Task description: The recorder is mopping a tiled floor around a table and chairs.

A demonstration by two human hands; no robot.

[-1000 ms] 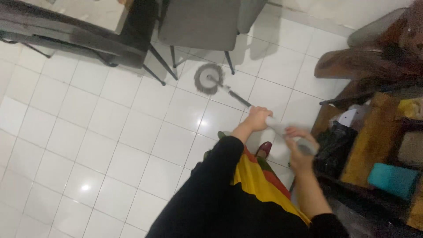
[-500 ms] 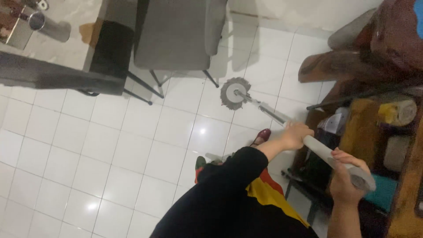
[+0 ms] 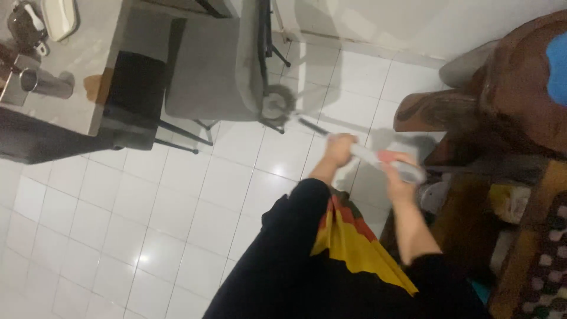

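Both my hands grip the pale handle of a mop [image 3: 367,155]. My left hand [image 3: 339,147], at the end of a black sleeve, holds the shaft lower down. My right hand [image 3: 397,176] closes round the upper end near a reddish grip. The round grey mop head [image 3: 276,106] rests on the white tiled floor [image 3: 195,201], right at the legs of a grey chair [image 3: 212,65]. My dark top and a yellow and red cloth [image 3: 354,242] fill the lower middle of the view.
A table [image 3: 88,77] at the upper left carries a metal cup [image 3: 44,84] and other small items. Dark wooden furniture [image 3: 508,100] and a cluttered shelf [image 3: 520,224] stand along the right. A white wall [image 3: 425,23] runs along the top.
The mop head has slid across the tiles up to the chair legs. My hands followed it, still on the handle, and the view has shifted so the table and chair show more.
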